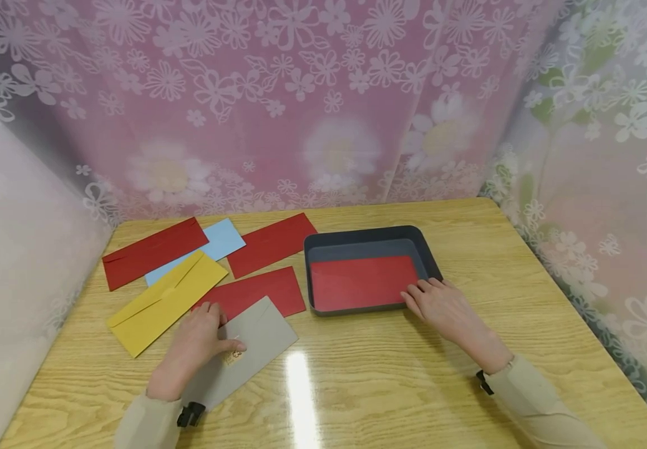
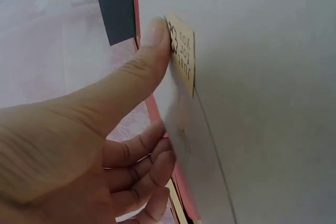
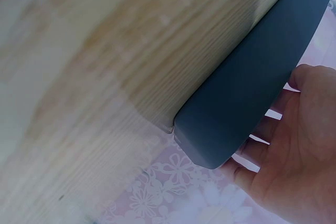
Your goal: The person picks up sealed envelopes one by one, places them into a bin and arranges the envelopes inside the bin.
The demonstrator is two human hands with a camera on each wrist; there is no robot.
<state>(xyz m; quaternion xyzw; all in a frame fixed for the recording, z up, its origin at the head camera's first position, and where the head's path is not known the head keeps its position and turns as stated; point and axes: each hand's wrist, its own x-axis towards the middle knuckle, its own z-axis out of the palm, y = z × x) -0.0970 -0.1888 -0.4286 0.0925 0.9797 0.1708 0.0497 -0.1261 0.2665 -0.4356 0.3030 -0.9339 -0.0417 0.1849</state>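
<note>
A grey envelope (image 1: 261, 337) with a small "just for you" label (image 2: 181, 51) lies at the front left of the table. My left hand (image 1: 199, 337) pinches it, the thumb on the label and the other fingers curled at the far long edge. A dark grey tray (image 1: 362, 236) stands right of centre with a red envelope (image 1: 365, 284) lying flat inside. With my right hand (image 1: 447, 312) I hold the tray's near right corner, the fingers hooked over its rim. In the right wrist view the tray's outer wall (image 3: 247, 72) fills the space before the fingers.
Behind the grey envelope lies a red envelope (image 1: 261, 290), partly covered by it. Left of that are a yellow envelope (image 1: 160, 305), a light blue envelope (image 1: 222, 240) and another red envelope (image 1: 155, 246). One more red envelope (image 1: 272, 243) lies beside the tray. Flowered curtains (image 1: 301, 125) enclose the table.
</note>
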